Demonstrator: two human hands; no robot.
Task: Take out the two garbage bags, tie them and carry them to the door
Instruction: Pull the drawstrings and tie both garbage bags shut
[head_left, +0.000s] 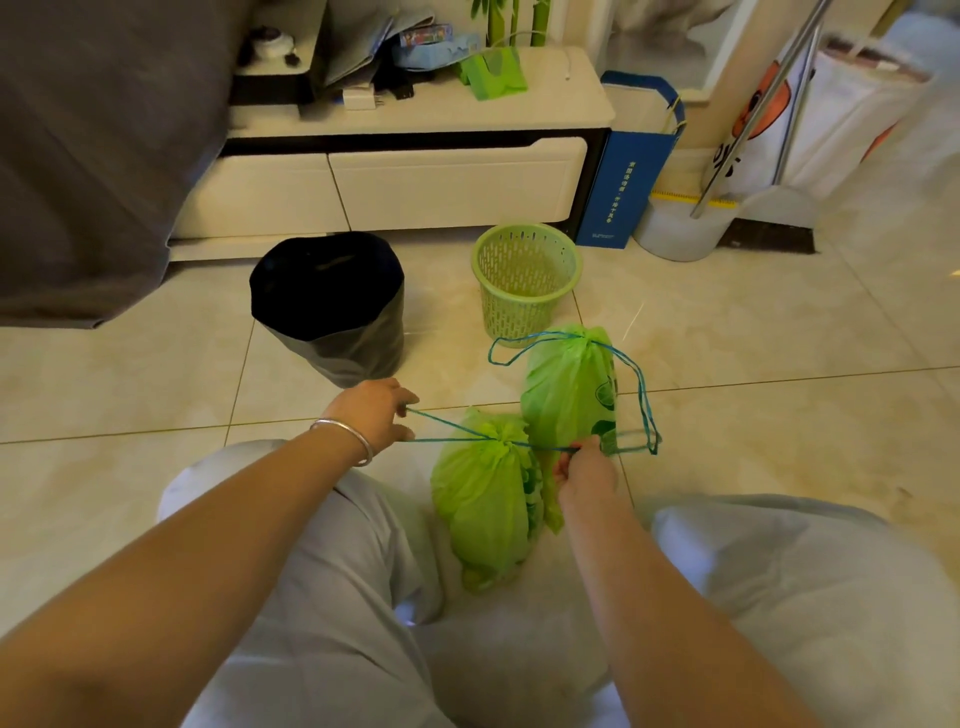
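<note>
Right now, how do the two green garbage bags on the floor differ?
The near bag has its drawstring pulled taut between the left hand and right hand; the far bag is untouched, its cord loops hanging slack. The far bag stands upright, the near one leans toward the camera. Both are cinched shut.

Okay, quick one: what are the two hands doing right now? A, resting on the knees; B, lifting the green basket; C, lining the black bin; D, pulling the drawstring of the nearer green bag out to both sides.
D: the left hand and right hand each pinch the blue drawstring, stretched taut across the cinched neck of the nearer green garbage bag.
</note>
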